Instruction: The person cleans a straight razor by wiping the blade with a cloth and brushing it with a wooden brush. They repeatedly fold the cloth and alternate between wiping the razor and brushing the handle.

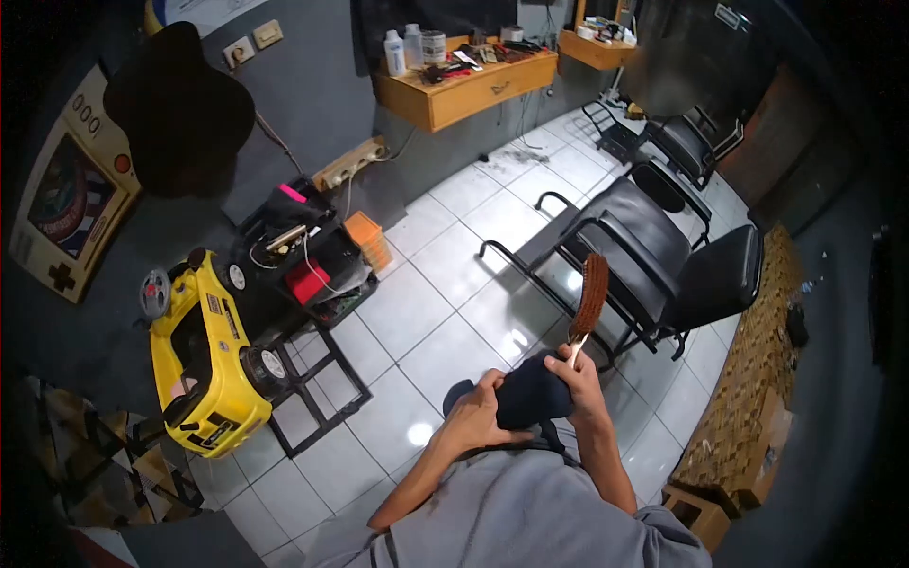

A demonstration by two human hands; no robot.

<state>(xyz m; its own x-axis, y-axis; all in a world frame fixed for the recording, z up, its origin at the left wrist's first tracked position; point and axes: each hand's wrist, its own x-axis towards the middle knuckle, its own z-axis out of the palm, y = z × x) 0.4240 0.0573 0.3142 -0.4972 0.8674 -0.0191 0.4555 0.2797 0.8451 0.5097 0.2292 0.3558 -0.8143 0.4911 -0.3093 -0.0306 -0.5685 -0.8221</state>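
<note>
One brush (592,293), judged light, is aptly pinched by its handle (576,350) in the right hand (579,383); grip of left hand (476,415) unclear.

The wall panel (71,189) shows "000"-like rings (86,113); labels (216,304) on the toy car (227,355) are illegible.

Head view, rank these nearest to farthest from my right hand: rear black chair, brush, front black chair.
From the right hand:
1. Brush: held in it.
2. Front black chair: beyond the brush, to the right.
3. Rear black chair: farther back, upper right.
</note>
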